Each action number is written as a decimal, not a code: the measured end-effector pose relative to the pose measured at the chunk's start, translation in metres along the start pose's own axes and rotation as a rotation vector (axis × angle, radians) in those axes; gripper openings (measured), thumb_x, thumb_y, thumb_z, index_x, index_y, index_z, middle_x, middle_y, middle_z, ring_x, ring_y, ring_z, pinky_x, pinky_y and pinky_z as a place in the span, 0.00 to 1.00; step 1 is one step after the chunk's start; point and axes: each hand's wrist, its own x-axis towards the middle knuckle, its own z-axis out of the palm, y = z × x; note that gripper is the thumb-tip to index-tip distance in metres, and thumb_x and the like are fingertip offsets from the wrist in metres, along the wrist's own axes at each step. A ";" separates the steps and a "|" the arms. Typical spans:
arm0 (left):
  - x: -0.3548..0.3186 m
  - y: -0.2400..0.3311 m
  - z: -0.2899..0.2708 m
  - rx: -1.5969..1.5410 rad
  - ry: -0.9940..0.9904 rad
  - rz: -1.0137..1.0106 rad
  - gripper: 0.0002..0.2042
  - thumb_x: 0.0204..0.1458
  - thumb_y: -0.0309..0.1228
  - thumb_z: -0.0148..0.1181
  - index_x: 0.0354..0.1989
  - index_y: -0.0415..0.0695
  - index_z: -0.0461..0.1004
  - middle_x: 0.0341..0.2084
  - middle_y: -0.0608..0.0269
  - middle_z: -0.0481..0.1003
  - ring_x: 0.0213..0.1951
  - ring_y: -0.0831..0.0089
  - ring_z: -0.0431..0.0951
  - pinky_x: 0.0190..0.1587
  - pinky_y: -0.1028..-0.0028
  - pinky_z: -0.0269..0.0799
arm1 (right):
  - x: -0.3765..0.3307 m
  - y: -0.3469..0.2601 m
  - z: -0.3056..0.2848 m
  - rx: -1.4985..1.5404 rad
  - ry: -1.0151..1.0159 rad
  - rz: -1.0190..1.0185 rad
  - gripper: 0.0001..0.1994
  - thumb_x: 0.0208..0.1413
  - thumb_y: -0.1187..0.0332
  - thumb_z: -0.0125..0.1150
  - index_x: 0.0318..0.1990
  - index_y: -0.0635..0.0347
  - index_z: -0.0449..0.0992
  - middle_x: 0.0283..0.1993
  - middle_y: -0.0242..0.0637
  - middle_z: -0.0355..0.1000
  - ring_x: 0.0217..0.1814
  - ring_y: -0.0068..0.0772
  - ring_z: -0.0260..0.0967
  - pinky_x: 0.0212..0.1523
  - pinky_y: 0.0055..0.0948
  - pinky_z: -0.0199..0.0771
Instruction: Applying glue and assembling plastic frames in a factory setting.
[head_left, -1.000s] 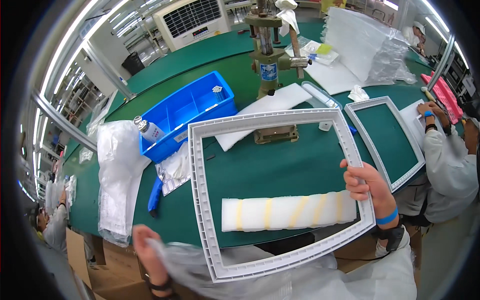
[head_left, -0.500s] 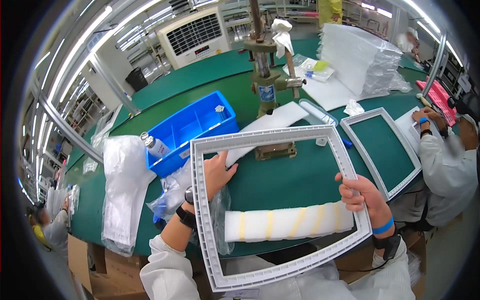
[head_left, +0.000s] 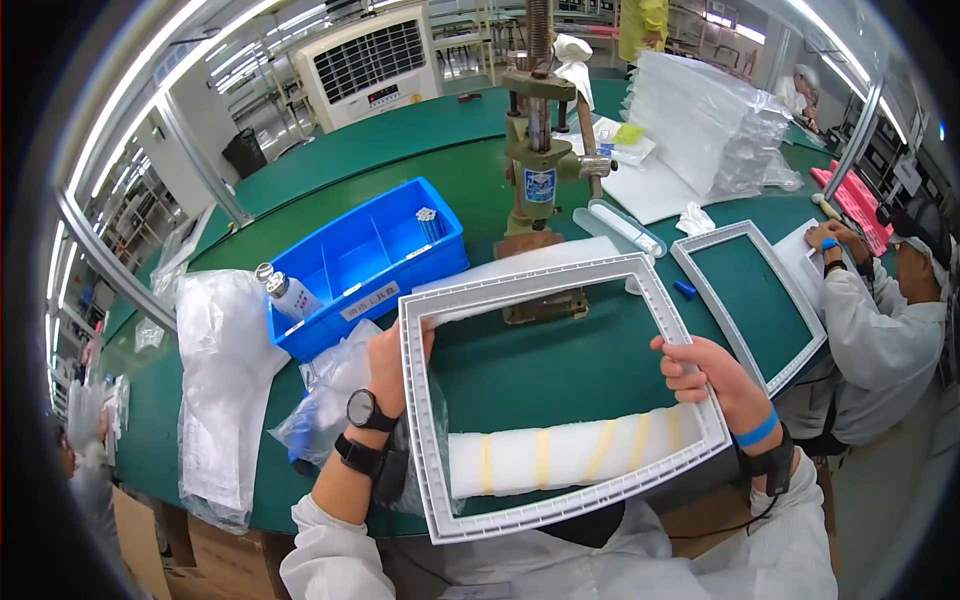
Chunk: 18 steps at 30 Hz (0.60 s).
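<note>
White rectangular frame (head_left: pixel 560 390) held above green table (head_left: pixel 420 150), over foam roll (head_left: pixel 570 455). Left hand (head_left: pixel 390 365) grips its left side; right hand (head_left: pixel 715 380) grips its right side. Blue bin (head_left: pixel 365 260) behind.

I wear a white coat with long sleeves bunched at both wrists. My left hand (head_left: pixel 388 362) has a black round-faced watch above a black strap, and my right hand (head_left: pixel 712 378) has a blue band above a black strap with a thin cable.
</note>
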 end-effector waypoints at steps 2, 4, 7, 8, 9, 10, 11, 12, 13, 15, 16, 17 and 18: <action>0.002 0.001 -0.002 -0.041 -0.005 -0.084 0.07 0.50 0.27 0.59 0.37 0.44 0.74 0.23 0.54 0.75 0.25 0.52 0.77 0.25 0.63 0.71 | 0.012 -0.002 -0.003 0.016 -0.005 0.020 0.10 0.63 0.69 0.54 0.49 0.60 0.66 0.26 0.29 0.65 0.15 0.10 0.49 0.13 0.14 0.52; 0.002 -0.008 -0.005 0.057 -0.129 -0.064 0.09 0.52 0.26 0.56 0.42 0.42 0.74 0.31 0.55 0.76 0.30 0.52 0.78 0.28 0.63 0.72 | 0.021 -0.004 -0.004 0.016 -0.016 0.026 0.10 0.63 0.69 0.54 0.49 0.60 0.66 0.26 0.29 0.65 0.15 0.10 0.50 0.13 0.14 0.52; 0.001 -0.007 -0.006 -0.007 -0.123 -0.094 0.10 0.52 0.26 0.54 0.43 0.41 0.74 0.37 0.55 0.76 0.34 0.51 0.78 0.32 0.63 0.74 | 0.030 -0.008 -0.004 0.017 -0.033 0.039 0.10 0.63 0.69 0.55 0.48 0.60 0.67 0.26 0.30 0.65 0.15 0.11 0.50 0.13 0.14 0.52; 0.000 -0.009 -0.004 -0.021 -0.131 -0.122 0.12 0.52 0.25 0.55 0.45 0.41 0.74 0.38 0.54 0.77 0.36 0.51 0.79 0.34 0.64 0.75 | 0.033 -0.008 -0.005 0.020 -0.043 0.049 0.09 0.63 0.69 0.55 0.48 0.60 0.67 0.26 0.30 0.65 0.15 0.11 0.50 0.14 0.14 0.52; 0.000 -0.011 -0.003 -0.024 -0.131 -0.121 0.12 0.52 0.25 0.55 0.45 0.41 0.74 0.38 0.54 0.77 0.36 0.51 0.79 0.34 0.64 0.75 | 0.037 -0.008 -0.007 0.020 -0.041 0.047 0.09 0.63 0.69 0.55 0.48 0.60 0.67 0.26 0.30 0.65 0.15 0.11 0.50 0.14 0.14 0.52; 0.000 -0.012 -0.002 -0.101 -0.111 -0.150 0.14 0.52 0.24 0.55 0.49 0.41 0.74 0.40 0.53 0.78 0.38 0.54 0.80 0.37 0.66 0.75 | 0.041 -0.009 -0.009 0.042 -0.045 0.064 0.09 0.63 0.69 0.55 0.48 0.60 0.67 0.26 0.30 0.65 0.16 0.11 0.50 0.13 0.14 0.52; -0.001 -0.012 0.000 -0.180 -0.090 -0.179 0.17 0.53 0.23 0.56 0.53 0.42 0.73 0.41 0.52 0.79 0.40 0.56 0.81 0.40 0.69 0.75 | 0.044 -0.008 -0.010 0.063 -0.049 0.080 0.09 0.64 0.69 0.55 0.47 0.60 0.67 0.27 0.30 0.65 0.16 0.11 0.50 0.13 0.14 0.52; -0.002 -0.012 0.001 -0.184 -0.090 -0.175 0.17 0.53 0.23 0.56 0.53 0.42 0.73 0.41 0.52 0.79 0.40 0.56 0.81 0.40 0.69 0.75 | 0.048 -0.008 -0.012 0.063 -0.045 0.076 0.09 0.64 0.69 0.55 0.47 0.60 0.67 0.27 0.30 0.65 0.16 0.11 0.50 0.13 0.14 0.52; -0.003 -0.012 0.003 -0.276 -0.074 -0.254 0.19 0.53 0.23 0.56 0.56 0.43 0.72 0.42 0.50 0.79 0.42 0.60 0.81 0.42 0.71 0.74 | 0.051 -0.007 -0.013 0.017 -0.040 0.070 0.09 0.63 0.68 0.55 0.47 0.60 0.67 0.28 0.30 0.66 0.17 0.11 0.52 0.14 0.14 0.53; -0.007 -0.021 0.005 -0.504 -0.018 -0.386 0.21 0.56 0.22 0.53 0.60 0.43 0.69 0.39 0.51 0.80 0.40 0.70 0.80 0.41 0.74 0.73 | 0.056 -0.008 -0.010 -0.030 -0.043 0.065 0.09 0.63 0.67 0.55 0.47 0.60 0.67 0.29 0.31 0.66 0.18 0.11 0.53 0.15 0.14 0.55; -0.011 -0.026 0.004 -0.503 -0.021 -0.385 0.21 0.56 0.22 0.53 0.60 0.43 0.69 0.39 0.51 0.80 0.40 0.70 0.80 0.41 0.74 0.73 | 0.058 -0.008 -0.007 -0.111 -0.021 0.036 0.11 0.63 0.65 0.57 0.47 0.60 0.68 0.31 0.31 0.67 0.19 0.12 0.57 0.17 0.15 0.59; -0.010 -0.025 0.001 -0.508 -0.055 -0.440 0.21 0.57 0.22 0.52 0.60 0.41 0.69 0.37 0.53 0.80 0.38 0.71 0.79 0.41 0.75 0.73 | 0.059 -0.008 -0.006 -0.192 0.007 0.009 0.12 0.62 0.64 0.58 0.47 0.60 0.68 0.32 0.31 0.67 0.21 0.14 0.60 0.19 0.16 0.63; -0.010 -0.025 -0.001 -0.514 -0.090 -0.496 0.20 0.57 0.22 0.50 0.60 0.40 0.69 0.35 0.56 0.80 0.36 0.73 0.79 0.40 0.75 0.73 | 0.059 -0.007 -0.003 -0.187 0.013 0.011 0.12 0.62 0.64 0.58 0.47 0.60 0.68 0.32 0.31 0.67 0.21 0.14 0.60 0.19 0.16 0.63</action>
